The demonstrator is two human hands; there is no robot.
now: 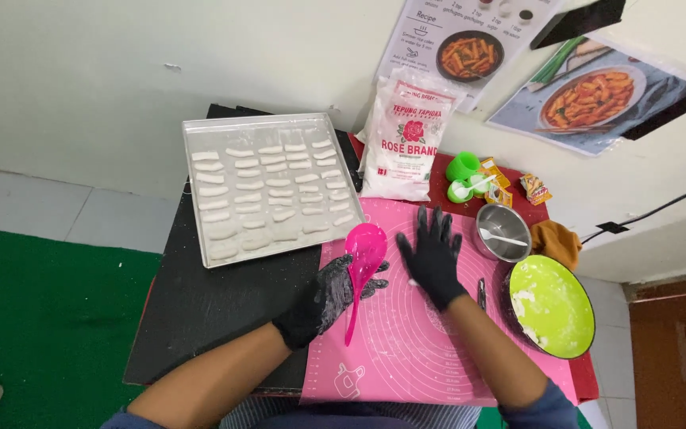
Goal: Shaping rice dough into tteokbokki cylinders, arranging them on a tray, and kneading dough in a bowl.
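The person wore two black gloves. The left hand [329,298] had its fingers wrapped around the handle of one bright pink rice paddle [362,266], scoop end pointing up and away, held just over the left edge of the pink silicone pastry mat [406,349]. The right hand [432,256] lay flat on the mat, fingers spread open, gripping nothing; a small white bit showed by its thumb, too small to tell what it was.

One metal baking tray [200,131] sat at the back left of the desk [200,318], holding short white dough sticks in roughly four columns, around thirty pieces, though the exact count was hard to make out. Just right of the tray stood one white bag of flour [406,151], upright against the wall.

Further right were one small green cup [462,165] with a green measuring spoon [462,192] next to it, and a few small yellow sachets [535,189]. One steel bowl [510,218] had a white spoon [506,239] inside it. Near that, one big bowl [553,306] with a lime-green inside carried white dough smears along its lower left wall. An orange-brown cloth [559,241] sat behind it.
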